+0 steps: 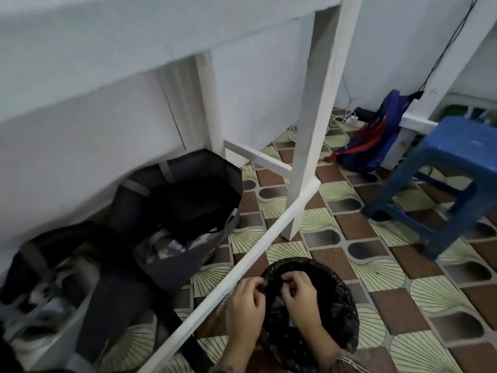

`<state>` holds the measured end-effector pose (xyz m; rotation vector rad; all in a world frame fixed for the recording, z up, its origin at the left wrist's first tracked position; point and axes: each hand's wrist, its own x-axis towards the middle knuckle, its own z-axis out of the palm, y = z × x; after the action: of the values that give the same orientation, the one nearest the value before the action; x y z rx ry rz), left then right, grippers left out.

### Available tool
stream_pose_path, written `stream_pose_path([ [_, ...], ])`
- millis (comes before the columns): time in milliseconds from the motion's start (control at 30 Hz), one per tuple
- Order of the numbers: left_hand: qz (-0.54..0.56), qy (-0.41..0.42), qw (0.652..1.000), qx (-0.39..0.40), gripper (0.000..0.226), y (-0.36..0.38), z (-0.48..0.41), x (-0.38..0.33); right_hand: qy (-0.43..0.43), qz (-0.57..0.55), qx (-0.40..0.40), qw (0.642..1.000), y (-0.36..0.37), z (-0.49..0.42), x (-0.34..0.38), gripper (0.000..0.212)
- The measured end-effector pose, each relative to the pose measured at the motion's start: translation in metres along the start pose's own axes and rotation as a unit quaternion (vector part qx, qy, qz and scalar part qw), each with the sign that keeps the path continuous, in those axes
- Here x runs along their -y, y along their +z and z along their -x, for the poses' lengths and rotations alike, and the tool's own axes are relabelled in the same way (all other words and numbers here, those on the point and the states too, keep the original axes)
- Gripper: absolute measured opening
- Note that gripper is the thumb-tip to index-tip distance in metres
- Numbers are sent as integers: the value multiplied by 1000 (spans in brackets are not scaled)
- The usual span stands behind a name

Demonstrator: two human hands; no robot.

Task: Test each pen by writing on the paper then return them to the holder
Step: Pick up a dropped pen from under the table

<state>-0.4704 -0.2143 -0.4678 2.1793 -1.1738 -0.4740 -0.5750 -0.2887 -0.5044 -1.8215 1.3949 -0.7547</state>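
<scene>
While the head camera looks down under a white table frame (pixel 312 135), entries run left to right.

Containers: two open dark fabric bags stand against the wall. The left bag (pixel 113 292) holds pale, whitish items, too blurred to name. The second bag (pixel 231 173), just beside it, holds a black block at the back and silvery-white clutter at the front. A low white rail (pixel 255 243) of the frame runs diagonally between the bags and a round bin (pixel 341 313) lined in black plastic. The bin's contents are too dark to tell.

Hands: both hover over the bin's near-left rim, close together. The left hand (pixel 246 305) and right hand (pixel 298 294) have curled fingers, and each pinches one end of a small dark item (pixel 266 284) between thumb and fingertips. I cannot tell whether it is a pen. Its long axis seems to run roughly left to right between the hands, but which end points where is not readable.

Further right: one blue and red backpack (pixel 371 138) leans near the wall, and one blue plastic stool (pixel 443 170) stands on the patterned tile floor (pixel 403 305).

Counts: bags 2, bin 1, backpack 1, stool 1.
</scene>
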Motion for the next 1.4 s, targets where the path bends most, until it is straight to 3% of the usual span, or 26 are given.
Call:
stream_pose_path([
  [333,107,-14,978,-180,26,-192,11,-119,-168,-107,31,979,-80,-2,244,23],
  [433,119,-2,960,-254,33,-252,19,-153,-215,-146,45,965,-102,3,317,21],
  [500,135,-1,944,-300,24,-292,26,-174,-254,-170,45,951,-116,7,362,22],
  [700,108,9,913,-394,23,-391,41,-205,-290,-232,103,923,-132,21,466,18],
  [1100,71,-82,859,-500,33,-524,19,-137,-346,-255,201,880,-43,20,600,21],
  [1400,-45,-146,844,-514,32,-597,-9,-60,-359,-237,218,876,42,2,661,20],
])
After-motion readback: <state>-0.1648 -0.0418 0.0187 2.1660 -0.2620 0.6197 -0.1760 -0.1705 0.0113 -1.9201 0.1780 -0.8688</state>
